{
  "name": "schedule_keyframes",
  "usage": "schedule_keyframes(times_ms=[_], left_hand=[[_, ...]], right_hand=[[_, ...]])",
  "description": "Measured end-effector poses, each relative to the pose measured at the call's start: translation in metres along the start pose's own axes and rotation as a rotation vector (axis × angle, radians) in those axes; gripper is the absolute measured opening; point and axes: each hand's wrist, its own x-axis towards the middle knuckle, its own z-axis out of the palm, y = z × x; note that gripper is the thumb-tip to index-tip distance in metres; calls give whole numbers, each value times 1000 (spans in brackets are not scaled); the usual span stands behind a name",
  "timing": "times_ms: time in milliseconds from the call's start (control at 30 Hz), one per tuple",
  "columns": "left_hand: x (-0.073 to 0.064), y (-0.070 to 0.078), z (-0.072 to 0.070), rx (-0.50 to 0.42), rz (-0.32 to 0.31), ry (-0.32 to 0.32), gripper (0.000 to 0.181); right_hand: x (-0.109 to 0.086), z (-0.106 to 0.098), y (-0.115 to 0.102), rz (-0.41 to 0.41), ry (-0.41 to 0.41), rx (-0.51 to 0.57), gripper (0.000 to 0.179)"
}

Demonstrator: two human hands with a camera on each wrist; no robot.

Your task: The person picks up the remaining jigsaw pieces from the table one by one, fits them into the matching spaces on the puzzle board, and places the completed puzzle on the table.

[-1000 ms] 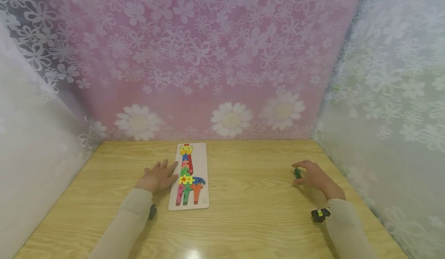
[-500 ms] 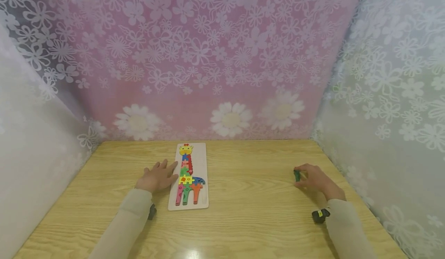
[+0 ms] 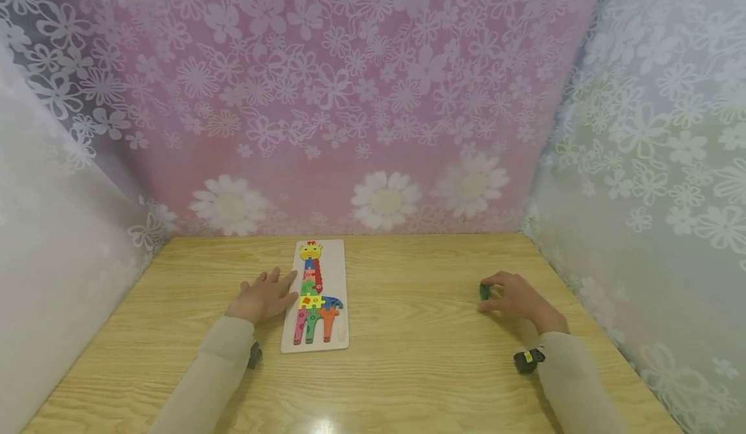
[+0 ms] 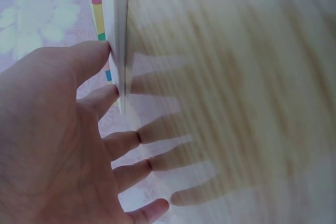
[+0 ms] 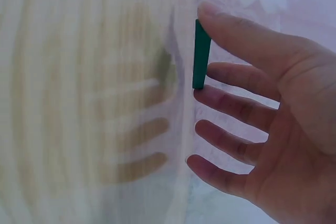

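Note:
A giraffe puzzle board [image 3: 334, 272] lies left of the table's middle, its pale base filled with coloured interlocking pieces. At the lower right of the board, beside the orange leg [image 3: 329, 324], a bare slot [image 3: 342, 330] shows. My left hand [image 3: 265, 296] rests spread at the board's left edge; in the left wrist view its thumb and index fingertips touch that edge. On the right, my right hand [image 3: 513, 296] pinches a green puzzle piece [image 5: 201, 53] between thumb and fingers, held close over the table. The other fingers of that hand are extended beneath it in the right wrist view.
The wooden table [image 3: 408, 369] ends at a pink flowered curtain [image 3: 373, 129] behind. Pale patterned curtains stand along the left and right sides. A dark camera [image 3: 529, 360] is worn on the right wrist, another [image 3: 254, 355] on the left.
My right hand has closed its thumb and fingers on the green puzzle piece and moved it slightly left. The left hand has stayed at the board's edge.

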Motion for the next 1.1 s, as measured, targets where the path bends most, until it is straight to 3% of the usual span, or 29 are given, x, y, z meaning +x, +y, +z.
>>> schedule_keyframes(times_ms=[433,1100], left_hand=[[5,-3,3,-1,-9,-5,66],[3,-3,3,6,-4,14,64]], right_hand=[[4,-3,-29,-13,-17,46,61],[11,7,-29,-75,-9,48,62]])
